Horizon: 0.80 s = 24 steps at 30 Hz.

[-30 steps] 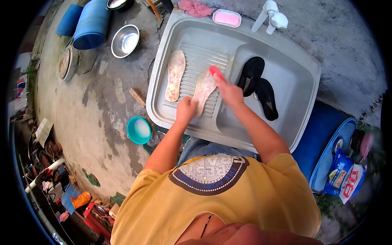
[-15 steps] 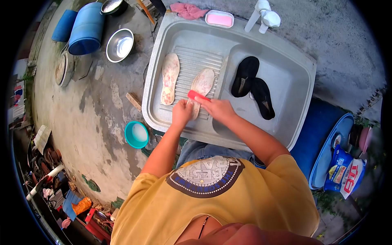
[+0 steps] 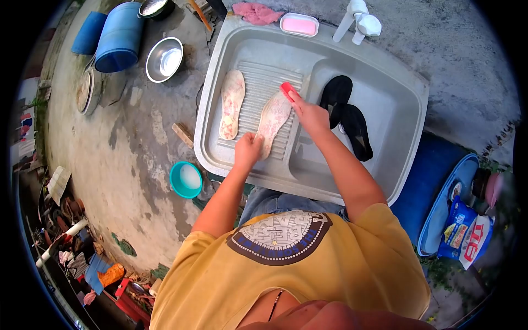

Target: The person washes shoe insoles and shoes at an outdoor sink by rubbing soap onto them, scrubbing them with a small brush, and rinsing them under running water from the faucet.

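A pale, pink-patterned insole lies on the ribbed washboard side of the grey sink. My left hand is closed on its lower edge near the heel. My right hand grips a red scrubbing brush at the insole's toe end; the bristles are hidden underneath. A second insole of the same pattern lies to the left, untouched. In the right basin rest two black cloth shoes, one shoe behind the other shoe.
A pink soap bar in a dish and a pink cloth sit on the sink's back rim beside a white tap. A teal basin and metal bowl stand left. A detergent bag is at right.
My right hand has moved the red brush away from me, from the insole's middle to its toe end. My left hand still holds the heel end. The view has shifted slightly.
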Each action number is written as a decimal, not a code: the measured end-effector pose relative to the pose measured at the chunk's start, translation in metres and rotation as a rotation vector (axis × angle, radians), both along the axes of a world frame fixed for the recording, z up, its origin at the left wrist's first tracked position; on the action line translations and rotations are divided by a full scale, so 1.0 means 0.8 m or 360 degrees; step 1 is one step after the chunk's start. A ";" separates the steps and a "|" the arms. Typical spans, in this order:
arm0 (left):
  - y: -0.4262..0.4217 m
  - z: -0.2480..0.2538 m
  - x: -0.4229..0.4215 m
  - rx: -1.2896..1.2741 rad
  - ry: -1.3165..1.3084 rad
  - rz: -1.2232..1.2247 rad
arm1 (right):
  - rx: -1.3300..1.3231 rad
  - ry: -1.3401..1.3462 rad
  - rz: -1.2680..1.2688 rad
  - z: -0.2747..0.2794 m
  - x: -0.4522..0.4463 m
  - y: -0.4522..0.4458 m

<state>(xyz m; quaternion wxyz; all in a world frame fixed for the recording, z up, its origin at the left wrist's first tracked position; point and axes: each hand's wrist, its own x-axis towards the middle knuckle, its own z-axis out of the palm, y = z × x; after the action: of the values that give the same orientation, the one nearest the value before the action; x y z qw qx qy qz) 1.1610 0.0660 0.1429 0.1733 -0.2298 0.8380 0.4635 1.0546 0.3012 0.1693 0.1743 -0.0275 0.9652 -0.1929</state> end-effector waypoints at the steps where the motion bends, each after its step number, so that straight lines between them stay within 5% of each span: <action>1: 0.000 -0.001 0.000 0.0022 -0.0011 0.0029 | -0.0132 0.0095 0.0036 -0.022 0.010 -0.005; 4: 0.001 0.002 -0.001 -0.0042 0.0003 -0.0008 | -0.0368 0.0251 0.0300 -0.062 0.074 -0.019; 6: -0.002 -0.011 0.001 0.0019 0.0080 -0.0001 | -0.0339 0.0170 0.0717 0.011 0.108 -0.032; 7: -0.003 -0.016 0.004 0.0050 0.0115 0.0008 | -0.0456 -0.0067 0.0645 0.008 0.095 -0.025; 11: -0.001 -0.001 0.000 0.0027 -0.0002 0.0015 | -0.0331 0.0062 0.0006 -0.046 0.023 -0.013; 13: 0.002 0.006 -0.001 0.0024 -0.0009 0.0037 | -0.0187 0.0132 -0.0002 -0.045 0.023 -0.029; 16: 0.000 -0.001 -0.001 0.0027 0.0022 -0.0001 | -0.0455 0.0127 0.0618 -0.007 0.099 -0.047; 19: -0.004 -0.012 0.002 0.0038 0.0000 -0.0010 | -0.0318 0.0150 0.0532 -0.017 0.076 -0.022; 22: -0.001 0.002 -0.001 -0.0010 -0.0009 -0.0013 | -0.0123 -0.0001 -0.0011 0.010 0.018 -0.008; 24: -0.002 -0.007 0.002 -0.0055 0.0017 -0.0020 | -0.0184 0.0045 0.0124 -0.002 0.035 -0.025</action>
<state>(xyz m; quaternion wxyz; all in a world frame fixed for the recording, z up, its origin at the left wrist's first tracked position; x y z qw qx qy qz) 1.1624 0.0641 0.1376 0.1676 -0.2251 0.8483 0.4491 1.0830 0.2816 0.1677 0.1661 -0.0779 0.9530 -0.2410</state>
